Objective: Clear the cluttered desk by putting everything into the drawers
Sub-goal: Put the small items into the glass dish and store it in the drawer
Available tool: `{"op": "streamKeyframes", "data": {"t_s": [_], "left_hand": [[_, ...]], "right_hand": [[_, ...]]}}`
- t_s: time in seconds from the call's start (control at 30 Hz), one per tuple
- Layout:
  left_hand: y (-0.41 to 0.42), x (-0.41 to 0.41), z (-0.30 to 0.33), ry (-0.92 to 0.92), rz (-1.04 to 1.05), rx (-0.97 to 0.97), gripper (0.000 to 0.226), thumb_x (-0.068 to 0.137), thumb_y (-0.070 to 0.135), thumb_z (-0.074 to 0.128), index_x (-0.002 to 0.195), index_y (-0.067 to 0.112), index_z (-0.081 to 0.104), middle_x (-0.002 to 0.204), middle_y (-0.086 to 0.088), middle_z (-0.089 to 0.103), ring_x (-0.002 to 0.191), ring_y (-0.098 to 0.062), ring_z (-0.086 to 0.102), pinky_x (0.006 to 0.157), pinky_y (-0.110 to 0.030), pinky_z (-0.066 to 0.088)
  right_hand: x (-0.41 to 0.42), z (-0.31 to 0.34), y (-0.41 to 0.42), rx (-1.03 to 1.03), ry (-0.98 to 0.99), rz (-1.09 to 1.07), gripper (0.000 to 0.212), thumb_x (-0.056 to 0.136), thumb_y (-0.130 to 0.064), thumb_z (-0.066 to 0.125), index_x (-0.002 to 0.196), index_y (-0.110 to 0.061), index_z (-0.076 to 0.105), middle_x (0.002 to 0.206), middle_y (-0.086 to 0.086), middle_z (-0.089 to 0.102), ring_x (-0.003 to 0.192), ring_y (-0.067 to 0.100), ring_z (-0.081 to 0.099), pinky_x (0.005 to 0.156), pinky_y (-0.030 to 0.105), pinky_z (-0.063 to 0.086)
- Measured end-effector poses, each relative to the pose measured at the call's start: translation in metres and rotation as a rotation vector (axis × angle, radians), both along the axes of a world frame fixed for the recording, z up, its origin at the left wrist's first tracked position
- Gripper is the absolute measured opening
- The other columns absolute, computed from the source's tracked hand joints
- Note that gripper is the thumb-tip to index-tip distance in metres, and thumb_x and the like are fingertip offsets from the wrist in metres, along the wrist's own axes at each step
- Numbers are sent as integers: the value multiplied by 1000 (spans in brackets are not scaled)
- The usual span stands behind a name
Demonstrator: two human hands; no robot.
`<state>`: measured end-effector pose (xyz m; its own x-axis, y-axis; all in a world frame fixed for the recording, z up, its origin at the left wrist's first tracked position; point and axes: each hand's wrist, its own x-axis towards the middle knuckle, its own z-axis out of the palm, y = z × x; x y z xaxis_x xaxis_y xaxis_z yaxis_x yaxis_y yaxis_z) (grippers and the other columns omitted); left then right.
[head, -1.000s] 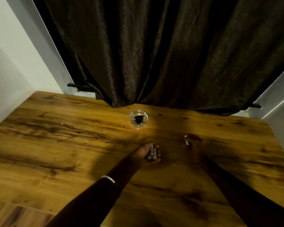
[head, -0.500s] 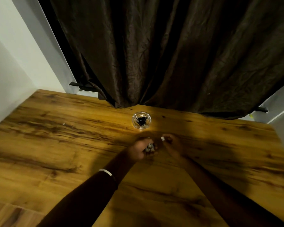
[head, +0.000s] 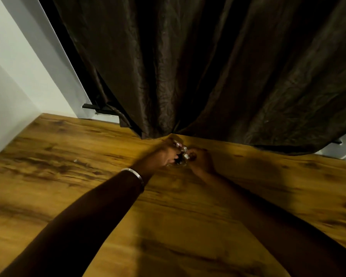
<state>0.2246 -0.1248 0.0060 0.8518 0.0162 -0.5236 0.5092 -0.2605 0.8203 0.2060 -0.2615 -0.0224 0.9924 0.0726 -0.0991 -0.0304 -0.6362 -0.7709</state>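
Observation:
On the wooden desk (head: pixel 88 176), both hands meet over a small glass ashtray (head: pixel 176 165) close to the curtain. The ashtray is mostly hidden, with only its near rim and some dark contents showing. My left hand (head: pixel 164 154) reaches over its left side, fingers curled round several small batteries (head: pixel 180 147). My right hand (head: pixel 203 161) comes in from the right and pinches a small white-tipped item (head: pixel 186 156) above the ashtray. Motion blur hides finer detail.
A dark brown curtain (head: pixel 208 66) hangs along the desk's far edge, brushing the top just behind the hands. White walls (head: pixel 12 80) close in on the left. A tiny speck (head: pixel 75 160) lies on the left part of the desk.
Both hands moved forward from the middle of the desk to the ashtray and came together. The left still holds the batteries and the right still holds the small item.

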Motion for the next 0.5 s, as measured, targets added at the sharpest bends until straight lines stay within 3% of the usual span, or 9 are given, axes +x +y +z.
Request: {"op": "streamKeyframes", "data": {"t_s": [0.13, 0.2, 0.27, 0.37, 0.4, 0.47, 0.5], "left_hand": [[6, 31, -7, -176, -166, 316, 4, 90, 11, 59, 87, 14, 60, 84, -6, 59, 75, -19, 56, 66, -30, 48], [6, 47, -21, -218, -249, 394, 10, 88, 16, 62, 84, 7, 61, 82, -8, 63, 72, -24, 60, 69, -33, 52], [11, 78, -65, -227, -308, 442, 17, 82, 21, 67, 88, 6, 64, 90, -16, 68, 78, -30, 66, 74, -43, 57], [16, 89, -89, -183, -317, 504, 26, 80, 21, 66, 102, 8, 65, 106, -18, 67, 97, -35, 66, 85, -45, 56], [13, 79, -73, -192, -324, 486, 22, 82, 17, 65, 102, 7, 65, 106, -19, 67, 94, -34, 66, 85, -45, 55], [13, 78, -70, -280, -383, 409, 1, 83, 11, 65, 84, 11, 65, 97, -25, 66, 70, -21, 61, 79, -51, 55], [9, 64, -48, -328, -358, 390, 12, 82, 12, 65, 73, 18, 61, 90, -26, 66, 61, -12, 53, 75, -53, 55]], "right_hand": [[22, 3, 9, -88, -32, 15, 19, 83, -12, 61, 100, -13, 71, 106, 8, 71, 102, 27, 64, 86, 33, 49], [30, 1, 12, -107, -40, 30, 18, 84, -15, 62, 99, -15, 71, 106, 8, 71, 102, 28, 64, 86, 36, 51], [37, -1, 15, -120, -42, 28, 19, 86, -17, 60, 101, -18, 71, 107, 7, 71, 103, 29, 64, 86, 36, 51], [41, -3, 18, -180, -27, 39, 22, 90, -27, 57, 107, -22, 70, 113, 6, 69, 108, 29, 62, 89, 34, 48], [42, -4, 18, -207, -24, 49, 22, 91, -29, 57, 107, -22, 69, 114, 6, 69, 109, 29, 61, 90, 35, 47], [44, -7, 17, -251, -26, 74, 20, 90, -29, 58, 106, -22, 69, 113, 5, 69, 108, 30, 61, 89, 36, 48], [45, -9, 16, -267, -24, 81, 19, 89, -29, 60, 105, -23, 69, 112, 4, 69, 107, 29, 62, 88, 36, 49]]}}
